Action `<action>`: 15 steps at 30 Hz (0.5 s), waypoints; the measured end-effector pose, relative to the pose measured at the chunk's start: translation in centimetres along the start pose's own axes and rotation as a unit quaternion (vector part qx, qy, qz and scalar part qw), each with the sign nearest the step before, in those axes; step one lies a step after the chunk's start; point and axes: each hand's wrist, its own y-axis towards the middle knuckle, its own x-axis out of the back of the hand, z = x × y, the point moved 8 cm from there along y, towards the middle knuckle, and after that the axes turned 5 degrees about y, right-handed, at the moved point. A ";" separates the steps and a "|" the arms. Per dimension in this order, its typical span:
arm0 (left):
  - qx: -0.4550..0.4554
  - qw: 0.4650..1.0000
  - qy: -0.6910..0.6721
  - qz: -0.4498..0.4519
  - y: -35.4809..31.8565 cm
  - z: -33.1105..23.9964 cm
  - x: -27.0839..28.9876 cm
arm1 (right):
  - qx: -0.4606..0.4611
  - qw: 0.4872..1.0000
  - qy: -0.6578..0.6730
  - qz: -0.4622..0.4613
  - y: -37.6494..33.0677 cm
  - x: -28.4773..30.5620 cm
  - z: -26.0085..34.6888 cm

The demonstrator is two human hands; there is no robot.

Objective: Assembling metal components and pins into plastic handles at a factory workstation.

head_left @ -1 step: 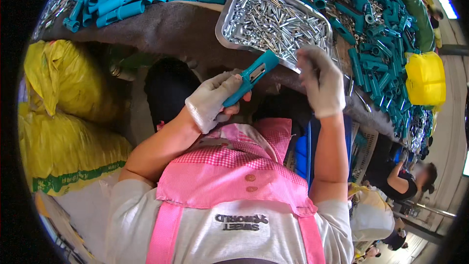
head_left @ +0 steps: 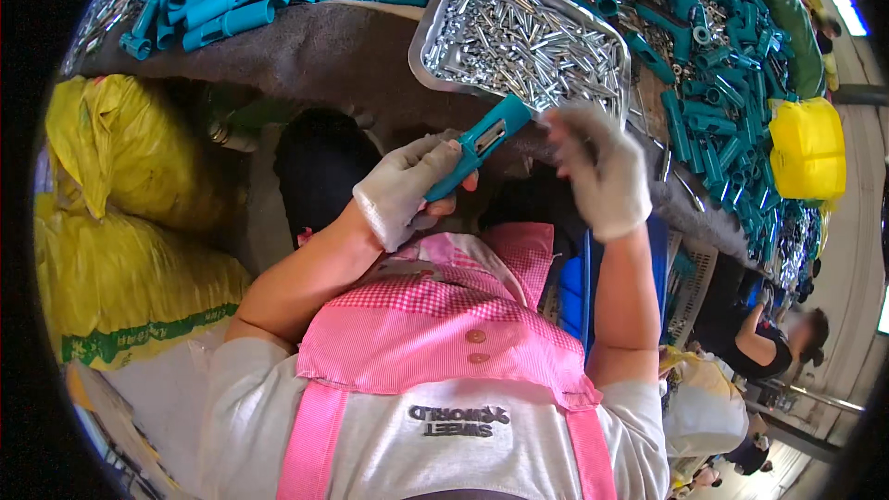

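Left hand point(head_left: 403, 181) is clamping a teal tube point(head_left: 468, 162), far end sticking out past its fingers. Right hand point(head_left: 602, 171) is hovering just beside that end; fingers blurring, can't tell if together. Beyond both, a metal tray point(head_left: 433, 72) is holding pins point(head_left: 528, 37).
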 end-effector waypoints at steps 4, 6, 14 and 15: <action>-0.032 0.998 0.046 0.033 0.2 0.3 -0.8 | 0.046 0.998 -0.035 0.018 -1.6 -2.2 2.8; -0.051 0.996 0.063 0.035 0.3 0.5 -1.0 | 0.032 0.999 -0.030 0.024 -1.8 -2.5 2.6; -0.114 0.984 0.135 -0.028 0.4 0.8 -0.7 | 0.064 0.979 -0.193 0.000 -3.5 -4.5 3.4; -0.113 0.984 0.135 -0.029 0.4 1.1 -0.5 | 0.063 0.987 -0.147 -0.024 -3.6 -4.3 3.1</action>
